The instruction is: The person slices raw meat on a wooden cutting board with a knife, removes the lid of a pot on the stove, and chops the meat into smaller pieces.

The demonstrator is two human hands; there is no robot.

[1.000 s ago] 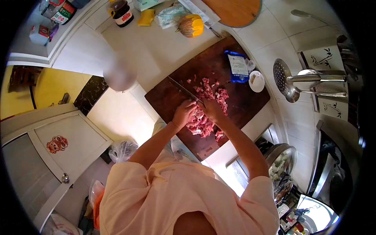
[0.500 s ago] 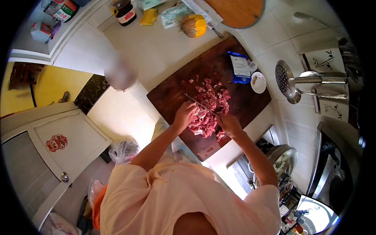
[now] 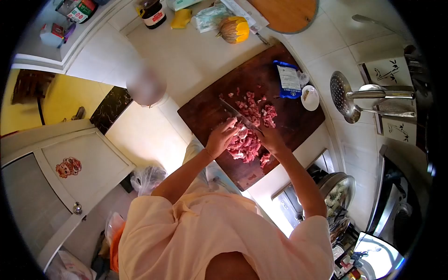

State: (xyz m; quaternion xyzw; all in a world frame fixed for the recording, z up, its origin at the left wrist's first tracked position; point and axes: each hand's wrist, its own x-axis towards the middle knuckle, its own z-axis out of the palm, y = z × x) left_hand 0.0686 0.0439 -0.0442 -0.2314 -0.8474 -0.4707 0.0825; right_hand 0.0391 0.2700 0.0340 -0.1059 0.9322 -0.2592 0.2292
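My right hand (image 3: pixel 270 139) is closed round the handle of a kitchen knife (image 3: pixel 237 113). Its blade slants up and left across the chopped raw meat (image 3: pixel 245 143), with part of its flat face showing. Just below the blade, my left hand (image 3: pixel 222 136) rests with bent fingers pressed together on the left edge of the meat. The meat is heaped between and beyond my hands, in small red and pale pieces, on a dark wooden cutting board (image 3: pixel 212 102). A few bits lie loose at the far side of the heap.
On the board's far right are a blue packet (image 3: pixel 288 80) and a small white dish (image 3: pixel 310 98). Behind stand a cut pumpkin (image 3: pixel 234 30), a dark jar (image 3: pixel 151 14) and a yellow packet (image 3: pixel 181 18). A skimmer (image 3: pixel 343 95) hangs on the right wall; pan lids (image 3: pixel 338 191) stand below.
The knife has lifted slightly and tilted, so more of its blade face shows. My right hand has shifted a little up and left; my left hand stays at the meat. The view has shifted slightly.
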